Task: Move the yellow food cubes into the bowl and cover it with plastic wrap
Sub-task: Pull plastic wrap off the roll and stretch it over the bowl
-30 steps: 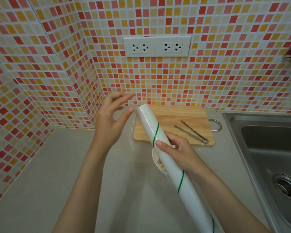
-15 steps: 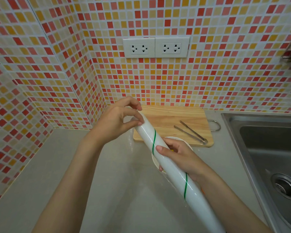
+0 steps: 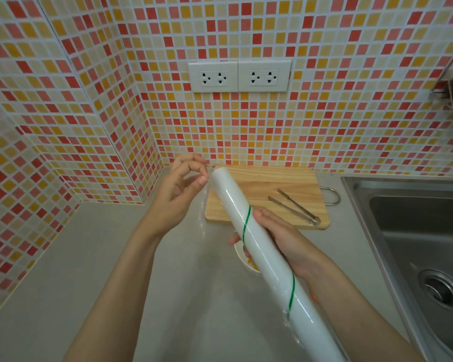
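A grey counter (image 3: 94, 257) carries a wooden board (image 3: 267, 186) by the wall and a white bowl (image 3: 242, 259) just before it.

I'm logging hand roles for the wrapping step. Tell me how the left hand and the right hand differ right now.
The left hand pinches the film edge at the far end of the plastic wrap roll; the right hand grips the roll's middle from beneath. The left hand is raised beside the cutting board; the right hand sits lower, over the bowl. Both work the same roll.

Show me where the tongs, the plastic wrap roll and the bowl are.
tongs (image 3: 296, 208): head view, on one metal arm, mid-length.
plastic wrap roll (image 3: 228, 194): head view, upper part of the tube.
bowl (image 3: 239, 253): head view, visible left rim under the roll.
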The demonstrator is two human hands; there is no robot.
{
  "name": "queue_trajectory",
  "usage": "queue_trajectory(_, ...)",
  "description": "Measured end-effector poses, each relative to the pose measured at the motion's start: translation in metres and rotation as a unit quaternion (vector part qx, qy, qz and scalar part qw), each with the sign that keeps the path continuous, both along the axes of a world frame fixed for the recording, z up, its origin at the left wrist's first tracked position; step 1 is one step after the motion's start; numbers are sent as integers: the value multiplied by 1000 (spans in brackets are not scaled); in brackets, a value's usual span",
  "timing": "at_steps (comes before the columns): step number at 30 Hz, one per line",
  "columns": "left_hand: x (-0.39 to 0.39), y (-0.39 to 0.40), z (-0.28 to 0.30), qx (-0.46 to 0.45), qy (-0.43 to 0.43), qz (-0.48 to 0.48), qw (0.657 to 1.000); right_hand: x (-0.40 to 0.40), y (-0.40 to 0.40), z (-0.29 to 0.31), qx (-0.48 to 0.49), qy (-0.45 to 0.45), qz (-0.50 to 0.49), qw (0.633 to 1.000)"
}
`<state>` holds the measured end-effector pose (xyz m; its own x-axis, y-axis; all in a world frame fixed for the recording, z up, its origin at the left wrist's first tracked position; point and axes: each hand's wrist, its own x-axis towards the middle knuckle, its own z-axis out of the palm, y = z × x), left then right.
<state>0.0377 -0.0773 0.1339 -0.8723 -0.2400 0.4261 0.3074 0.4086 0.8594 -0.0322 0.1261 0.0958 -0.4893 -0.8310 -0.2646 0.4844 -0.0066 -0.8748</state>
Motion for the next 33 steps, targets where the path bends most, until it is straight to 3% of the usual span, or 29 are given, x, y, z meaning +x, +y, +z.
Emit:
queue_trajectory(4,-8,15,-10,101,0,-16,995,7,-6,-4,-10,-11,6,1000)
queue_trajectory(8,-15,21,-12,105,-1,10,994,13,-11,-9,-23,7,-18,1000)
queue_trajectory(13,-23,27,-12,60,-30,24,997,22,-15,-6,36,126,-64,989)
queue_trajectory(18,-28,25,-12,55,-42,54,996,32,-22,-11,56,292,-172,939)
queue_trajectory(22,-34,21,-13,27,-56,95,994,32,-27,-16,34,236,-230,944)
queue_trajectory(26,-29,25,-25,233,-62,65,968,18,-27,-13,-2,11,-265,964)
queue_trajectory(28,-23,39,-46,312,-117,5,943,8,-25,-10,-25,-53,-279,958)
queue_trajectory(30,-19,59,-63,364,-202,-75,906,1,-26,-6,-37,-56,-293,954)
queue_trajectory(33,-23,78,-75,437,-262,-103,854,-8,-32,-8,-13,-6,-339,941)
